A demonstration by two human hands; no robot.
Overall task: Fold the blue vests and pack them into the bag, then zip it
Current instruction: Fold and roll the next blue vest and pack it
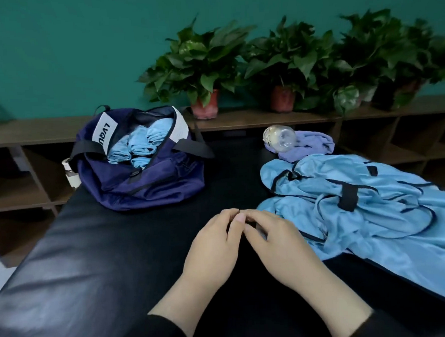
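Loose blue vests [369,206] are heaped just right of the fingers [241,219]; rolled ones are seen in the unzipped navy bag [143,173] beyond, leftward. Left hand [216,249] and right hand [281,245] are rested relaxed, fingertips touching, grasping nothing, on the black tabletop [104,253].

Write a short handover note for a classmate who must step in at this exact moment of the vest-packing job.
Hands: left hand and right hand rest side by side on the black table, fingertips touching, holding nothing.
Things: the navy bag stands open at the far left with several rolled blue vests inside. A heap of unfolded vests lies at the right. A baby bottle lies on a purple cloth behind the heap.
Done: some vests packed.
Left: fold and pack the heap, then zip the bag.
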